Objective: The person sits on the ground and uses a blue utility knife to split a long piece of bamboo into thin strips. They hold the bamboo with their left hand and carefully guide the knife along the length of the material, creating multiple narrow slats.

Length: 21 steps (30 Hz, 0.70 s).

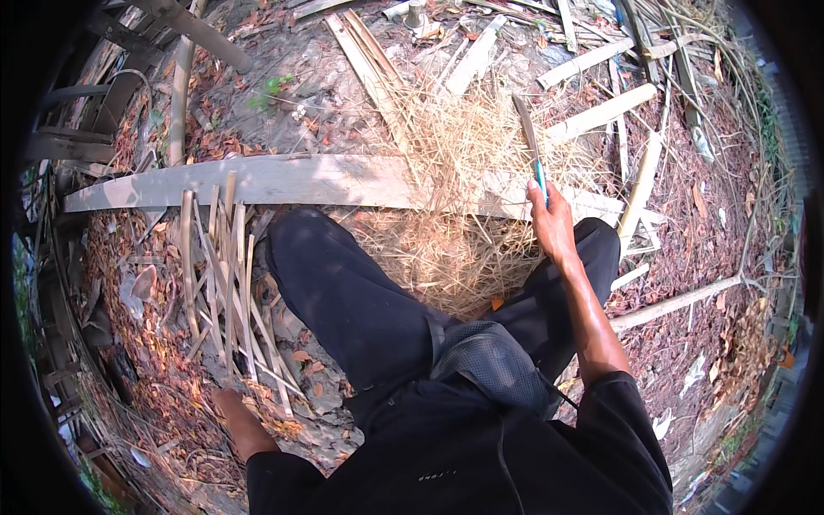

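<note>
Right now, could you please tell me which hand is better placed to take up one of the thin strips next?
Probably the left hand: it is close to the lower ends of the thin strips, though its grip is unclear. The right hand holds a knife, farther away.

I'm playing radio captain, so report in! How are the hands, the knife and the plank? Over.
Right hand gripping knife, blade pointing forward. Left hand low near wooden strips, grip unclear. Shavings covering part of plank.
</note>
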{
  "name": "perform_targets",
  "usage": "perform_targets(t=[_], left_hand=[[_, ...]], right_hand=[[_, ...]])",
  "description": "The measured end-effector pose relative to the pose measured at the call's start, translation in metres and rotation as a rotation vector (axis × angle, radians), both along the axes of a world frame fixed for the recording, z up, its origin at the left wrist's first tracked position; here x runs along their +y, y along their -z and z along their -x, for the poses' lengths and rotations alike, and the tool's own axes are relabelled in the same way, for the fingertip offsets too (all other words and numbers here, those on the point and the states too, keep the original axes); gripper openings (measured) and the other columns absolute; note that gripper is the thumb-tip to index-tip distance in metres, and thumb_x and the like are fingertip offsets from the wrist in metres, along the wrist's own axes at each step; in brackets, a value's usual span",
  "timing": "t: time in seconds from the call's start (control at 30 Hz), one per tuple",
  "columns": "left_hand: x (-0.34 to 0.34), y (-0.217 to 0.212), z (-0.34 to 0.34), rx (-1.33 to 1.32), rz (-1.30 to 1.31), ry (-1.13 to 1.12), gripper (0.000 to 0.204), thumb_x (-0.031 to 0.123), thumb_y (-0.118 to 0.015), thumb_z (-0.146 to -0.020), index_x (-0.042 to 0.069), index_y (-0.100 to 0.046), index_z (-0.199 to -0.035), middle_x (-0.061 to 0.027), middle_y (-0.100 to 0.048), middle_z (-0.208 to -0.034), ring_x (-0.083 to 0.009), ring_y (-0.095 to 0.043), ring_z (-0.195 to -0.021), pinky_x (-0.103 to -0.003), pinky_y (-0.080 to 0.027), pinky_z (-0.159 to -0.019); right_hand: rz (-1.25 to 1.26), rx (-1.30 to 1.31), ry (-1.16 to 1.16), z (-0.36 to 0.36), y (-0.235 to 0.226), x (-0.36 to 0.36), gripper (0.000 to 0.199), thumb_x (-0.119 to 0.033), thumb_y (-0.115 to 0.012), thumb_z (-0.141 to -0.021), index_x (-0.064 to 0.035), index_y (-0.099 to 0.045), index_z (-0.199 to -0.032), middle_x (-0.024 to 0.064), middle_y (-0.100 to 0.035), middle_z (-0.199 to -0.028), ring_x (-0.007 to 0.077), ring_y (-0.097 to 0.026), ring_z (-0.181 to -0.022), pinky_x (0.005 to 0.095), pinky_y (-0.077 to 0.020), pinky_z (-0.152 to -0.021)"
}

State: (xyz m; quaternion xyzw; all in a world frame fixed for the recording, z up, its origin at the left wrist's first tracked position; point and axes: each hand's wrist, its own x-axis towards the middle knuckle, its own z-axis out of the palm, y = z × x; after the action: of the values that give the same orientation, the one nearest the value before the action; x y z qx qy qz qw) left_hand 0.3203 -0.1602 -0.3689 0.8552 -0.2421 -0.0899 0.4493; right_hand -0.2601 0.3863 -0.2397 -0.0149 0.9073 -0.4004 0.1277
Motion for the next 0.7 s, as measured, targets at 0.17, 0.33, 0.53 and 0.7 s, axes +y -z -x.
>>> perform_targets(t=[0.17,0.33,0.53,0.7], left_hand=[[0.020,0.006,0.043,-0.451,-0.154,0.045,0.042,0.023,-0.063,-0.088,0.002,-0.049,-0.122,-0.0197,-0.057,-0.110,-0.0314,-0.056,-0.098,-0.044,-0.045,-0.083],[0.032,-0.031,0.161,-0.536,0.244,0.612,0.043,0.023,-0.067,-0.087,0.002,-0.052,-0.122,-0.0173,-0.057,-0.110,-0.0297,-0.055,-0.101,-0.043,-0.043,-0.088],[0.104,-0.128,0.437,0.096,0.556,1.599,0.028,0.008,-0.064,-0.091,0.003,-0.054,-0.117,-0.0058,-0.061,-0.093,-0.0119,-0.055,-0.085,-0.026,-0.044,-0.072],[0.202,-0.147,0.634,-0.078,0.064,2.264,0.028,0.031,-0.064,-0.092,0.004,-0.070,-0.097,-0.0054,-0.064,-0.065,-0.0117,-0.060,-0.058,-0.028,-0.048,-0.056]], right_hand=[[0.076,0.231,0.101,0.037,-0.016,-0.022,0.033,-0.033,-0.059,-0.093,0.0001,-0.058,-0.091,0.0132,-0.057,-0.065,0.0217,-0.055,-0.063,0.0384,-0.0448,-0.063],[0.013,0.329,0.169,0.074,-0.017,-0.005,0.032,-0.032,-0.057,-0.092,0.0006,-0.059,-0.093,0.0166,-0.060,-0.071,0.0268,-0.059,-0.068,0.0418,-0.0455,-0.068],[0.337,0.168,0.443,0.076,-0.035,0.070,0.026,-0.030,-0.057,-0.096,-0.0059,-0.053,-0.089,-0.0010,-0.045,-0.060,0.0095,-0.043,-0.049,0.0279,-0.0338,-0.047],[0.696,0.072,0.557,0.016,-0.070,0.127,0.023,-0.027,-0.057,-0.098,-0.0122,-0.046,-0.085,-0.0094,-0.028,-0.058,0.0009,-0.026,-0.042,0.0205,-0.0188,-0.037]])
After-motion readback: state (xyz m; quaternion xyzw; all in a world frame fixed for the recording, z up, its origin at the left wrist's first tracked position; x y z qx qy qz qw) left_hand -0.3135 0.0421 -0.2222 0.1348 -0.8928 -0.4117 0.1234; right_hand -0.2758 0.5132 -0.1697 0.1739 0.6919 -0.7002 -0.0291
